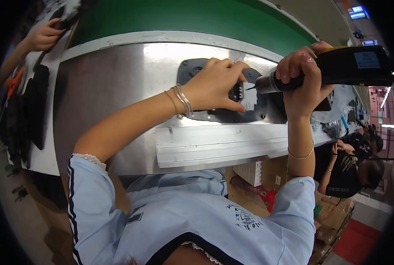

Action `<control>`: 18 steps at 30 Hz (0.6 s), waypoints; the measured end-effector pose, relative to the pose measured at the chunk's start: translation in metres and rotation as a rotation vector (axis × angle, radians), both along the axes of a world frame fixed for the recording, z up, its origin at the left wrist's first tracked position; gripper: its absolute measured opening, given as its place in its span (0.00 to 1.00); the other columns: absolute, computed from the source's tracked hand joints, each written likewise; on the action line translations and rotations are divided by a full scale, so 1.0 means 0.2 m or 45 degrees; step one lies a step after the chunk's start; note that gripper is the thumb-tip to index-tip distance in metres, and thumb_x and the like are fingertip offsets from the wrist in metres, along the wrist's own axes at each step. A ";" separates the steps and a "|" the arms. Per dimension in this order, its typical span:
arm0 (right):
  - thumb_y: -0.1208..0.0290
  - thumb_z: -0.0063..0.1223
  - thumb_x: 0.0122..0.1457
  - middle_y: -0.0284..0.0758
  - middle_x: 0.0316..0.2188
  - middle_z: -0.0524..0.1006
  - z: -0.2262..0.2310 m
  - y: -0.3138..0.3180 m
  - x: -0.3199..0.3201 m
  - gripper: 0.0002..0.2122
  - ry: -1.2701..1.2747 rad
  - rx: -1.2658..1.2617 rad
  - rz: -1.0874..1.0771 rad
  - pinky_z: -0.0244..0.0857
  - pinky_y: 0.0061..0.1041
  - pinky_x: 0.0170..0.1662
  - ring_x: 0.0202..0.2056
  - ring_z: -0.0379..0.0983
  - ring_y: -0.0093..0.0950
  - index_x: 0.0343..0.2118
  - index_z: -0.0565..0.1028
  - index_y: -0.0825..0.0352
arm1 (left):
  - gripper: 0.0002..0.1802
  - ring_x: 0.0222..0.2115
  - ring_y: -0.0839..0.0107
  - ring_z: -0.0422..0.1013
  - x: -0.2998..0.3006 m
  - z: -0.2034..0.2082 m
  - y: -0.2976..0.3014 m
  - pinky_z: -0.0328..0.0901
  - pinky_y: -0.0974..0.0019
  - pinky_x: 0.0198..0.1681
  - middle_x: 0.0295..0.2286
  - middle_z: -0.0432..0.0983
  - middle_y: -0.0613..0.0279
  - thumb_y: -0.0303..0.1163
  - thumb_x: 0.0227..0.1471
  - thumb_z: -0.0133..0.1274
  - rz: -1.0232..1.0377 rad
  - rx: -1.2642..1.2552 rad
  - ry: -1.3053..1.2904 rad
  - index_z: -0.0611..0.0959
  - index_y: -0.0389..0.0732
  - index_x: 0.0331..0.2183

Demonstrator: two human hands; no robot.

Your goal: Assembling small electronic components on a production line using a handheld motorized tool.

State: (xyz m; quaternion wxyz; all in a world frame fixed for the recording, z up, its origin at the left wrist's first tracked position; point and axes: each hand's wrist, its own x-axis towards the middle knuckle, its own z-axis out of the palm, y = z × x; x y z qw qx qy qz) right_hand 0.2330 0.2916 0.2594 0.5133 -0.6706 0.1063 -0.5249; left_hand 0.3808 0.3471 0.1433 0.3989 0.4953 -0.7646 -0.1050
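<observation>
My right hand (304, 81) is wrapped round a black and yellow electric screwdriver (354, 66), held nearly level. Its thin bit points left, with the tip at a small light-grey plastic part (249, 98); I cannot tell whether the two touch. My left hand (214, 86) grips that part between thumb and fingers, over a dark grey rounded plate (189, 70) lying on the metal bench. The hand covers much of the plate's middle and part of the grey piece. No screw can be made out at the bit.
A white metal rail (214, 143) runs along the bench's near edge. Behind the bench lies a green belt (170, 20). At far left, another person's hand (42, 37) holds a dark part near black pieces (35, 101). Clear plastic bags (334, 128) lie at right, near other people.
</observation>
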 end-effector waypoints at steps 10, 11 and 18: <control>0.78 0.45 0.56 0.32 0.16 0.62 -0.05 -0.04 0.05 0.11 0.041 0.037 0.021 0.60 0.24 0.21 0.15 0.61 0.23 0.43 0.64 0.66 | 0.46 0.48 0.59 0.64 0.01 0.01 0.01 0.52 0.56 0.56 0.41 0.76 0.62 0.52 0.35 0.68 -0.020 0.073 0.041 0.66 0.40 0.51; 0.78 0.45 0.56 0.32 0.16 0.62 -0.06 -0.04 0.06 0.11 0.034 0.036 0.021 0.60 0.24 0.21 0.15 0.61 0.22 0.43 0.64 0.66 | 0.46 0.48 0.59 0.64 0.01 0.01 0.01 0.52 0.56 0.56 0.41 0.76 0.63 0.51 0.35 0.68 -0.016 0.065 0.038 0.66 0.40 0.51; 0.79 0.46 0.56 0.32 0.15 0.61 -0.10 -0.04 0.06 0.09 0.010 0.008 -0.010 0.59 0.24 0.20 0.14 0.60 0.22 0.40 0.65 0.67 | 0.45 0.47 0.60 0.64 0.01 0.01 0.00 0.54 0.57 0.55 0.40 0.76 0.63 0.52 0.35 0.68 -0.010 0.076 0.039 0.68 0.40 0.50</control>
